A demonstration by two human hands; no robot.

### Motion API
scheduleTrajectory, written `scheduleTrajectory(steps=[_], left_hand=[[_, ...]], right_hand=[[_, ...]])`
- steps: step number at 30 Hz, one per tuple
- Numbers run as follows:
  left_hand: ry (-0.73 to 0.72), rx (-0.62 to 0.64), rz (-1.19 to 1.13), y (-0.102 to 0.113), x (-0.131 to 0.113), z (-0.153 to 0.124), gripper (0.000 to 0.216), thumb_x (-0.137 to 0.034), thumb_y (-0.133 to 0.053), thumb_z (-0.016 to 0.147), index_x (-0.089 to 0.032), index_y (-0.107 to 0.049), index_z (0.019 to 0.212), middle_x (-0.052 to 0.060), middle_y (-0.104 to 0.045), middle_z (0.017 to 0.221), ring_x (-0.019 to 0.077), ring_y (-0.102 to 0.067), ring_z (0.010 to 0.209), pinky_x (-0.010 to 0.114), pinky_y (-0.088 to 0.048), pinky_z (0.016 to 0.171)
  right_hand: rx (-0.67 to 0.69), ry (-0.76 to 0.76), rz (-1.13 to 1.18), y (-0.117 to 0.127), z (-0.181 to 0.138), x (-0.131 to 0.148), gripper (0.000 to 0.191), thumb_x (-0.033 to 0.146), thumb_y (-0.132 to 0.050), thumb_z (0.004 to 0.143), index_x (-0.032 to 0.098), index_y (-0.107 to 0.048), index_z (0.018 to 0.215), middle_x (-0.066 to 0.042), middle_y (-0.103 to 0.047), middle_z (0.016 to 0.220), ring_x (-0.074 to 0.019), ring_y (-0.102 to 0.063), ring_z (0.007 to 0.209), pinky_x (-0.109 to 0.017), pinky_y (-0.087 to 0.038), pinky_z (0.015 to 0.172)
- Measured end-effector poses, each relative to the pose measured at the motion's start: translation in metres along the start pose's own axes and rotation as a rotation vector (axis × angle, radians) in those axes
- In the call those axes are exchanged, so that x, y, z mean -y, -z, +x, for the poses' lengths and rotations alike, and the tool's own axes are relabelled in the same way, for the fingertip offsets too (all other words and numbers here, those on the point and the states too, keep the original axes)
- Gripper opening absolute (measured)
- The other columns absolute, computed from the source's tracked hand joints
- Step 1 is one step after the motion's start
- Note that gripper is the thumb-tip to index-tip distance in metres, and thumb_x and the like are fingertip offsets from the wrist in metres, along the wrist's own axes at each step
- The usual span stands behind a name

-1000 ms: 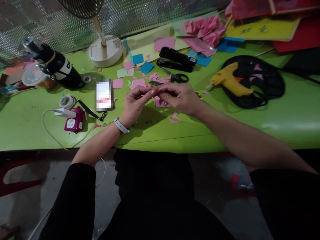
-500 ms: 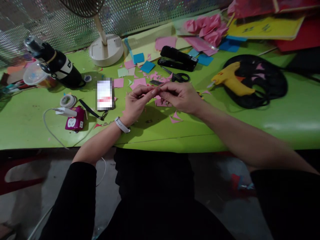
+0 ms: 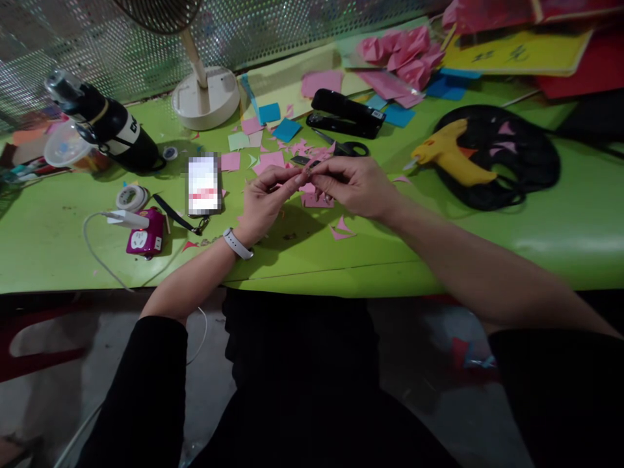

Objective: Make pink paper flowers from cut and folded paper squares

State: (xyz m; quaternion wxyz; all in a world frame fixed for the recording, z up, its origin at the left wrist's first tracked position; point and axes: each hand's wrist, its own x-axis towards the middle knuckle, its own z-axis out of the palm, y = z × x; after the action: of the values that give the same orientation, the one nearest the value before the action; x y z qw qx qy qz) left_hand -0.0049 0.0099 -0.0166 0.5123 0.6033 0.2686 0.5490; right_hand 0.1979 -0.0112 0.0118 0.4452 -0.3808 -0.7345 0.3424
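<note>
our left hand (image 3: 266,203) and right hand (image 3: 355,188) both pinch the small pink piece (image 3: 307,170) in a tight grip, so we think slow, small turns are best.

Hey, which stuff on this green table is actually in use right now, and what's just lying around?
In use: left hand, right hand, the tiny pinkish piece pinched between their fingertips, pink scraps under them.
Lying about: stapler, scissors, glue gun, bottle, phone, fan base.

Two hands (image 3: 266,198) (image 3: 358,185) — one stapler (image 3: 347,114), one glue gun (image 3: 451,156), one fan (image 3: 205,97).
</note>
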Motion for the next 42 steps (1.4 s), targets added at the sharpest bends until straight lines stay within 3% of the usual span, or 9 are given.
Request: scheduleTrajectory(steps=[12,17,26,37,42], left_hand=[[0.000,0.002,0.033,0.0012,-0.0046,0.0015,0.027,-0.047,-0.089,0.081,-0.023,-0.081,0.089,0.001,-0.076,0.087,0.0099,-0.073,0.080,0.026,-0.062,0.079],[-0.046,-0.006,0.057,0.0010,-0.0028,0.0012,0.029,-0.049,-0.089,0.081,-0.022,-0.080,0.088,-0.001,-0.075,0.085,0.0092,-0.073,0.079,0.025,-0.063,0.078],[0.002,-0.044,0.067,-0.0025,-0.0052,-0.0009,0.028,-0.047,-0.090,0.079,-0.022,-0.081,0.088,0.001,-0.074,0.089,0.0104,-0.073,0.082,0.026,-0.062,0.078],[-0.024,-0.017,0.075,-0.0024,-0.0046,-0.0009,0.026,-0.046,-0.089,0.081,-0.023,-0.082,0.090,0.001,-0.074,0.091,0.0105,-0.072,0.084,0.027,-0.062,0.081],[-0.008,-0.018,0.054,-0.0038,-0.0057,-0.0026,0.025,-0.045,-0.089,0.082,-0.023,-0.082,0.091,0.001,-0.074,0.092,0.0111,-0.073,0.085,0.028,-0.064,0.084]], right_hand=[[0.006,-0.014,0.033,-0.0006,-0.0005,-0.0008,0.020,0.047,-0.075,0.094,0.028,-0.082,0.098,-0.003,-0.079,0.092,-0.0223,-0.073,0.083,-0.039,-0.064,0.078],[0.007,-0.013,0.028,0.0000,-0.0009,-0.0008,0.019,0.045,-0.075,0.095,0.028,-0.082,0.098,-0.003,-0.077,0.086,-0.0213,-0.072,0.078,-0.038,-0.062,0.075],[0.009,-0.019,0.025,-0.0007,0.0005,-0.0022,0.024,0.050,-0.073,0.094,0.028,-0.078,0.090,-0.002,-0.073,0.077,-0.0202,-0.067,0.071,-0.035,-0.057,0.064],[0.060,-0.038,0.060,0.0028,0.0025,0.0023,0.031,0.055,-0.074,0.092,0.026,-0.073,0.082,-0.002,-0.069,0.075,-0.0198,-0.065,0.073,-0.036,-0.058,0.067],[0.075,-0.075,0.123,0.0005,0.0004,-0.0034,0.024,0.048,-0.073,0.094,0.025,-0.077,0.091,-0.001,-0.070,0.079,-0.0175,-0.065,0.073,-0.034,-0.060,0.068]])
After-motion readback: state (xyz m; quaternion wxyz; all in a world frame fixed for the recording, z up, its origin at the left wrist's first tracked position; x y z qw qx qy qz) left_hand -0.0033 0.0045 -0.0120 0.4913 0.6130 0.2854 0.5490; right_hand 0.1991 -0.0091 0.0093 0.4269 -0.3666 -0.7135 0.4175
